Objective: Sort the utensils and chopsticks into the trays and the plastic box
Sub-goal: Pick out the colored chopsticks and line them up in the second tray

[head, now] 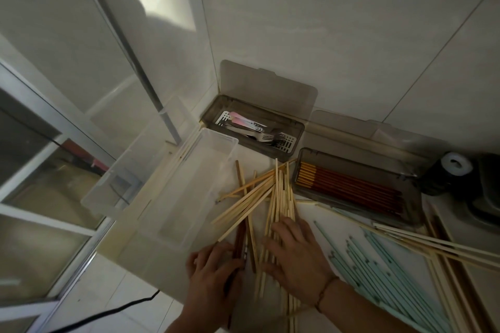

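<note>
A loose pile of pale wooden chopsticks (266, 192) lies on the counter in front of me. My right hand (295, 249) rests flat on the pile, fingers spread. My left hand (213, 265) is closed around a few dark brown chopsticks (240, 235) at the pile's left edge. A clear plastic box (189, 189) stands open to the left, holding a few pale chopsticks along its far wall. A grey tray (295, 130) at the back holds forks and other utensils (254, 130). A second grey tray (414, 213) on the right holds red-brown chopsticks (351, 182).
Mint-green chopsticks (384, 267) and more pale ones (433, 246) lie spread at the right. A dark holder with a white roll (454, 167) stands at the far right. Tiled walls close the corner behind. The counter edge drops to the floor at left, with a black cable (108, 313).
</note>
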Demonstrator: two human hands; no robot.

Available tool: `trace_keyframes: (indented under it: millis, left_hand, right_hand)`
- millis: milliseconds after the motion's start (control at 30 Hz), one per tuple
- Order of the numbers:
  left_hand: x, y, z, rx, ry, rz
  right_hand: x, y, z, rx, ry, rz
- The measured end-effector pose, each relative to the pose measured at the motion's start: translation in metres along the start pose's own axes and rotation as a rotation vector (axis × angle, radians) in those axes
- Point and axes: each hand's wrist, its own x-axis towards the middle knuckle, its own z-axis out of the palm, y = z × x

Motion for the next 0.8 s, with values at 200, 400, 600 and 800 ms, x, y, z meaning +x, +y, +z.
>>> trace_keyframes:
  millis: [200,400,600,800]
  left_hand:
    - [0.008,0.010,-0.005,0.088,-0.089,-0.133]
    - [0.011,0.013,-0.003,0.124,-0.093,-0.124]
    - [0.009,0.012,-0.009,0.164,-0.095,-0.062]
    - [0.002,0.006,-0.019,0.269,-0.145,-0.137]
  right_hand:
    - [0.008,-0.007,-0.005,0.053,0.018,0.028]
    - [0.017,-0.020,-0.005,0.078,-0.057,-0.026]
    - [0.033,-0.033,-0.005,-0.001,-0.152,0.083]
    - [0.030,-0.035,-0.005,-0.121,-0.199,0.119]
